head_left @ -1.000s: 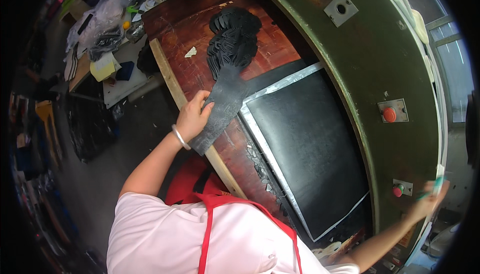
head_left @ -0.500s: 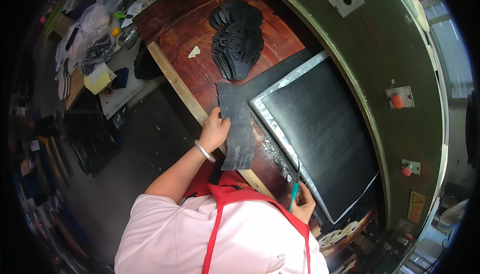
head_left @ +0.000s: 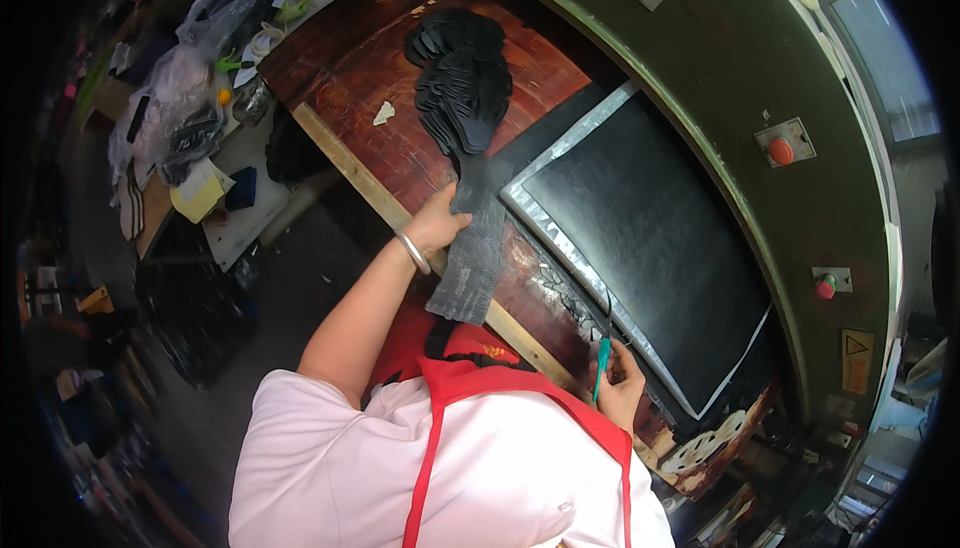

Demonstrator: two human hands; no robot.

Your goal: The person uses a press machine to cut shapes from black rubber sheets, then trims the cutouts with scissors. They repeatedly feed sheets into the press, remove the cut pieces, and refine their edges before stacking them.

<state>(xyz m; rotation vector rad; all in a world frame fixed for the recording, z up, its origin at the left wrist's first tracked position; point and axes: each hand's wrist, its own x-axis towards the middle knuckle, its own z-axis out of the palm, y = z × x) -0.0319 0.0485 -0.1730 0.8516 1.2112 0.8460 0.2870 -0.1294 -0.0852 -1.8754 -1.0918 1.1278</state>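
My left hand point(head_left: 437, 221) grips the left edge of a dark grey, rubber-like sheet strip point(head_left: 477, 258), thumb on top. The strip's far end meets a stack of black sole-shaped pieces point(head_left: 465, 98) on the reddish-brown board point(head_left: 350, 78); its near end hangs over the board's wooden edge by my apron. Lower right, my right hand point(head_left: 622, 385) is closed around a teal-handled tool point(head_left: 602, 363) with a thin, dark, curved tip pointing away from me. Its exact kind is unclear. Small dark scraps point(head_left: 562, 293) lie on the board between my hands.
A black slab with a silvery border point(head_left: 565, 258) lies to the right. Beyond it curves a green machine body point(head_left: 700, 78) with a red push button point(head_left: 780, 151). A wooden rail point(head_left: 350, 163) edges the board. Plastic bags point(head_left: 180, 98) crowd a side table at far left.
My left hand has moved slightly away from me, and the strip has turned, its far end now at the stack. My right hand and the tool have shifted a little rightward and up.
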